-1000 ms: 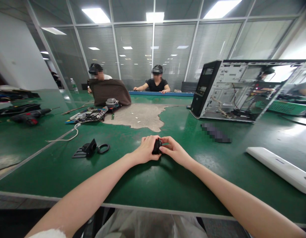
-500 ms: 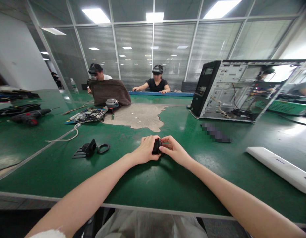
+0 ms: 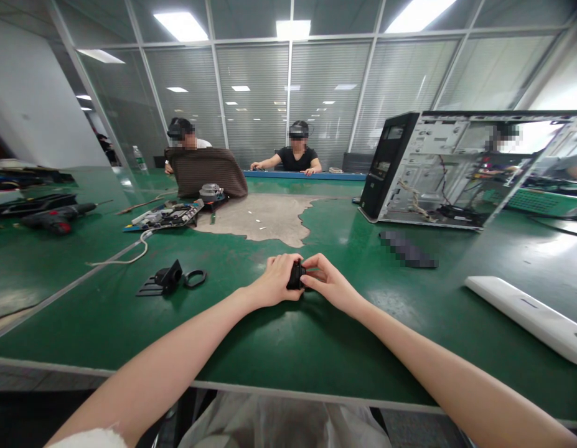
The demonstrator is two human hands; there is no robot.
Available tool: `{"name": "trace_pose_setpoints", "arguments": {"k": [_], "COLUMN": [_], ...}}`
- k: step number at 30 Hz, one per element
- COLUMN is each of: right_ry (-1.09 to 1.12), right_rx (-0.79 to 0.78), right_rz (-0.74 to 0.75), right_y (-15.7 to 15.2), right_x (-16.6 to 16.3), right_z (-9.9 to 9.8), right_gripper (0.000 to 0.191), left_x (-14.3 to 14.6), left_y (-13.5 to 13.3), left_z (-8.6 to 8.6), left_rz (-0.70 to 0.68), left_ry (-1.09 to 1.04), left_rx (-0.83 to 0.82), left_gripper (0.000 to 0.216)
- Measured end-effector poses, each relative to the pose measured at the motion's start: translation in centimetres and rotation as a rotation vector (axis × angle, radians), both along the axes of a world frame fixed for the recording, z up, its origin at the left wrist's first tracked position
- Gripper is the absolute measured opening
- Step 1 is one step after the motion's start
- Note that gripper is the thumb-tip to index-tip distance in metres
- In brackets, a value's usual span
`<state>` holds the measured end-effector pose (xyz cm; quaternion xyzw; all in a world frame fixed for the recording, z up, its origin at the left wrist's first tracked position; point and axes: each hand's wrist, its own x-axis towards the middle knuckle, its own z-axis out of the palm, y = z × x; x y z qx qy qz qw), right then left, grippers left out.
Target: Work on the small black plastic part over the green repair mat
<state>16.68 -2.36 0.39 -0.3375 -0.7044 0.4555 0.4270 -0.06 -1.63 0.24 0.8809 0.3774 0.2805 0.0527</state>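
Between left hand [image 3: 277, 281], gripping it, and right hand [image 3: 331, 281], pinching it, sits a black part [image 3: 295, 276]

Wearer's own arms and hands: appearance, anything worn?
Left hand and right hand ungloved; no rings, watches, markings or cables visible. White, uneven-edged fabric sleeve shows on the left arm, bottom left; the right arm is bare as far as visible.
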Motion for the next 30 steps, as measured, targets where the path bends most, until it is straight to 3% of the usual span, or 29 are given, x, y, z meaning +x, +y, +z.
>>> {"name": "trace_pose_setpoints", "arguments": {"k": [3,10,15,20,23,30], "right_ry": [-0.017,0.035,0.024,-0.002,-0.004,0.018], "right_rx": [-0.038,-0.020,-0.036,-0.065,-0.064,-0.034], "right_rz": [-0.032,0.077,0.044,-0.015,0.032,0.020], "right_y": [0.24,-0.16,-0.06,0.30,0.28,-0.01], "right_x": [0.06,0.26,0.17,0.13,0.20,0.16], "right_z": [-0.18,0.08,0.06,-0.32,-0.33,0.11], "right_gripper": [0.030,0.028,0.021,0.030,0.031,0.019], "left_x": [0.01,0.00,0.04,0.09,0.03,-0.03], "left_y": [-0.06,-0.01,0.04,0.04,0.00,0.11], "left_z": [0.03,-0.04,-0.16,-0.13,-0.07,-0.20], "left_rz": [0.000,-0.007,0.004,0.006,0.000,0.002], "left_ry": [-0.005,0.003,-0.004,-0.010,-0.010,0.002], "left_rx": [-0.009,0.000,0.004,-0.011,-0.008,0.030], "left_gripper": [0.053,0.056,0.055,0.054,0.054,0.055]}}
